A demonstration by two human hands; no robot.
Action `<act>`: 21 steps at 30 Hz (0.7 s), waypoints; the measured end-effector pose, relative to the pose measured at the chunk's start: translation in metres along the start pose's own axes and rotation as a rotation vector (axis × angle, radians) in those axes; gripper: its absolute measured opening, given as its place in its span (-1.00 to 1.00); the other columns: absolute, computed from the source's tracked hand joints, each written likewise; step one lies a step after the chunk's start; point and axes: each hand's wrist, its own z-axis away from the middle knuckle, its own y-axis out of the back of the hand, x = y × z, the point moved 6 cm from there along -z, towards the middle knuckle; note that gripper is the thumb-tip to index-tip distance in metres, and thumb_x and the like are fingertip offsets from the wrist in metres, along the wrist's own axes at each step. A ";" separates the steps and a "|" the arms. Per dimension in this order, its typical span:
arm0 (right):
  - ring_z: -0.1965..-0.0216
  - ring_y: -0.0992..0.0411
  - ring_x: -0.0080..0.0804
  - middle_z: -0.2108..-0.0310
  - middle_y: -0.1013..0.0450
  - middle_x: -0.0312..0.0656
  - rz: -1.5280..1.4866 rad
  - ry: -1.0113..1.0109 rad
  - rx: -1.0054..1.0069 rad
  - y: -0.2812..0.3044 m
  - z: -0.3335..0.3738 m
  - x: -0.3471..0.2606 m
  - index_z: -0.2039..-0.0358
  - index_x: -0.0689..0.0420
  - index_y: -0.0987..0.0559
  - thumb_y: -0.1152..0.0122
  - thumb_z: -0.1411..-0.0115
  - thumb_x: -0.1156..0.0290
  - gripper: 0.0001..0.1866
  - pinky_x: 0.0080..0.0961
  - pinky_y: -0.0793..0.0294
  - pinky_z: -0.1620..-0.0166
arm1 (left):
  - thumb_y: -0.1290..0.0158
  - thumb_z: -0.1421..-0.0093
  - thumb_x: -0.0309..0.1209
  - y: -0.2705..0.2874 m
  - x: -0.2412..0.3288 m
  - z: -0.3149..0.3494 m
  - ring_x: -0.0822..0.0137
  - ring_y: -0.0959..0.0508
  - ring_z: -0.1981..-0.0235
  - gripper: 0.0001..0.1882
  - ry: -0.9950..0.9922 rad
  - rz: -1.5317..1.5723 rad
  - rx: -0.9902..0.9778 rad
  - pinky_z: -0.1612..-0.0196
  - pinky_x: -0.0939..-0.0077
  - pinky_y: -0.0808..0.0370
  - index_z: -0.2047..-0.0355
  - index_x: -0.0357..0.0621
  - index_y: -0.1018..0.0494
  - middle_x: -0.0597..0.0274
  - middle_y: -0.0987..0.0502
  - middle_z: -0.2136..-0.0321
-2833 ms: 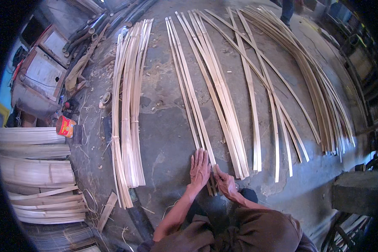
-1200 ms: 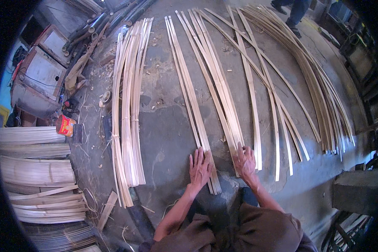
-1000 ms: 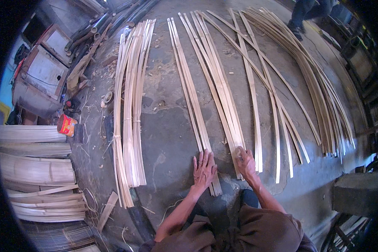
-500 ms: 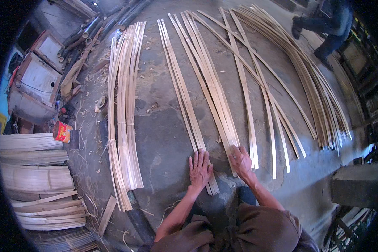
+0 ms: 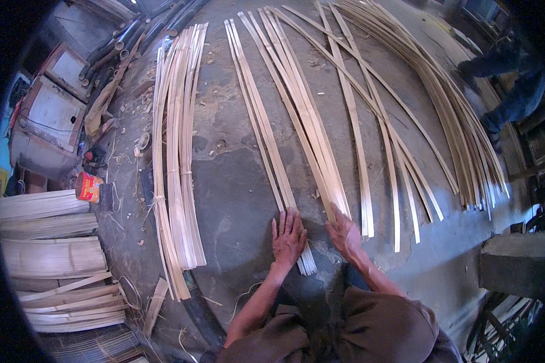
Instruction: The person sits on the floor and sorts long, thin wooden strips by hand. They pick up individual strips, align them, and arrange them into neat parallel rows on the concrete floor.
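Note:
My left hand (image 5: 289,237) lies flat, fingers extended, across the near part of a narrow set of pale bamboo strips (image 5: 261,136). The ends of these strips stick out below my palm. Just to the right, my right hand (image 5: 346,235) is closed around the near end of a wider bundle of bamboo strips (image 5: 312,136) stretching away over the floor. My palm hides the ends of that bundle. Further right, several loose strips (image 5: 378,115) cross one another.
On the left lies a tied bamboo bundle (image 5: 174,163), beyond which sit stacked slats (image 5: 51,257) and a red tin (image 5: 88,187). A large fanned bundle (image 5: 445,115) curves along the right. Another person's legs (image 5: 515,91) are at the far right. A bench-like block (image 5: 518,260) stands nearer.
My right hand has shifted slightly and now wraps the bundle's near end, which previously showed below it. The left hand stays on its strips. The other person's legs have moved right and nearer.

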 end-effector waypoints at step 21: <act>0.50 -0.50 0.18 0.53 -0.41 0.28 -0.236 -0.024 -0.104 -0.073 0.062 -0.004 -0.28 0.13 -0.25 -0.04 -0.31 0.35 -0.46 -0.08 -0.43 0.43 | 0.17 -0.35 -0.25 -0.008 -0.005 0.000 0.11 -0.04 -0.39 -0.43 0.016 0.004 -0.019 -0.40 0.01 0.11 -0.33 -0.16 -0.12 0.12 -0.08 -0.36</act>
